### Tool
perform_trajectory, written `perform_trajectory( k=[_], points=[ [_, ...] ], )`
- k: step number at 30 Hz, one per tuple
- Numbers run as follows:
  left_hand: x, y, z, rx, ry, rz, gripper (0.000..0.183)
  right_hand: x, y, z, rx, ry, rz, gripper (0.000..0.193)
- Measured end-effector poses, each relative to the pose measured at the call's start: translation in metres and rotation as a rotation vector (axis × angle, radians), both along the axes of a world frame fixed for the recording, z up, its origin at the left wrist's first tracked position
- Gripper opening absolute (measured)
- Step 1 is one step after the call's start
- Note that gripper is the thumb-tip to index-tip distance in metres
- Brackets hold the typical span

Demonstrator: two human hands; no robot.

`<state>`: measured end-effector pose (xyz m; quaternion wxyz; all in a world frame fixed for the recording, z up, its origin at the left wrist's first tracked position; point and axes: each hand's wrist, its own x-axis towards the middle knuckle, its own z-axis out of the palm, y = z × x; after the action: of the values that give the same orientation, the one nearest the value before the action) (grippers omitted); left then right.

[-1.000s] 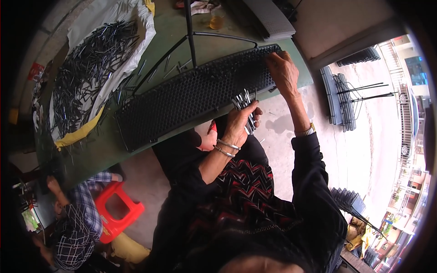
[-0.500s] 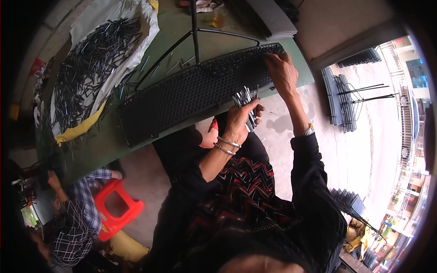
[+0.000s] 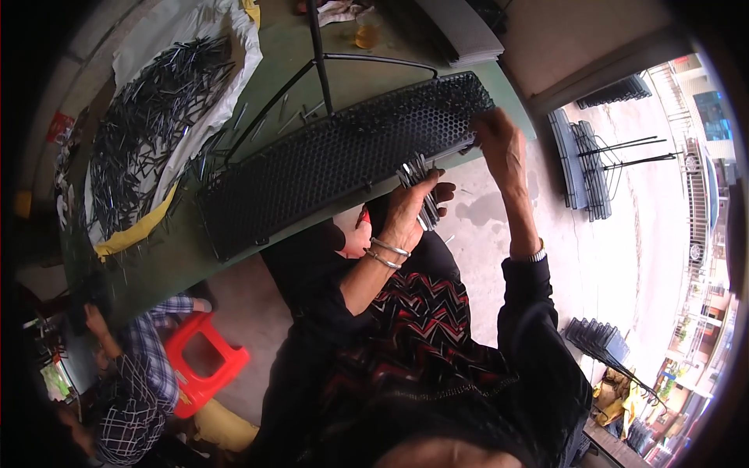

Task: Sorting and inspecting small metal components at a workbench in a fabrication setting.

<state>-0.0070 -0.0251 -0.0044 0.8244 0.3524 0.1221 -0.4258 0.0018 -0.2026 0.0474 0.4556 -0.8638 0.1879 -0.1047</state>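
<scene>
A long black panel (image 3: 312,175) with a honeycomb of holes lies slantwise along the near edge of the green table, and black rods rise from its far side. Just off its near edge, my left hand (image 3: 406,210) is closed round a bundle of short metal rods (image 3: 414,173), their ends sticking out above the thumb. My right hand (image 3: 505,156) is at the panel's right end, fingers drawn together and pointing at its corner. Whatever sits between those fingertips is too small and blurred to make out.
An open white sack (image 3: 238,70) full of short dark rods lies on the table's left, with loose rods beside it. Flat grey sheets (image 3: 468,39) are stacked at the far right. A red stool (image 3: 183,398) and another person (image 3: 129,390) are at lower left.
My right hand has shifted slightly right and nearer, off the panel's top to its right end. The left hand with the rods has barely moved.
</scene>
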Motion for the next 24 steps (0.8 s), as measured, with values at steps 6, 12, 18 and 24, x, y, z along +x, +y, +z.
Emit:
perform_trajectory(
  k=[6, 12, 18, 24],
  points=[
    [0.002, -0.005, 0.000, -0.058, 0.063, -0.021, 0.020, 0.028, -0.012, -0.024, -0.487, -0.429, -0.153, 0.010],
    [0.003, -0.004, -0.002, -0.061, 0.005, -0.010, 0.015, 0.040, -0.010, -0.029, -0.548, -0.394, -0.137, 0.008],
    [0.002, -0.003, 0.002, -0.057, 0.015, -0.004, 0.013, 0.038, -0.011, -0.029, -0.494, -0.355, -0.116, 0.009],
    [0.001, -0.001, 0.001, -0.039, -0.004, -0.002, 0.013, 0.037, -0.008, -0.032, -0.661, -0.237, -0.084, 0.012]
  ],
)
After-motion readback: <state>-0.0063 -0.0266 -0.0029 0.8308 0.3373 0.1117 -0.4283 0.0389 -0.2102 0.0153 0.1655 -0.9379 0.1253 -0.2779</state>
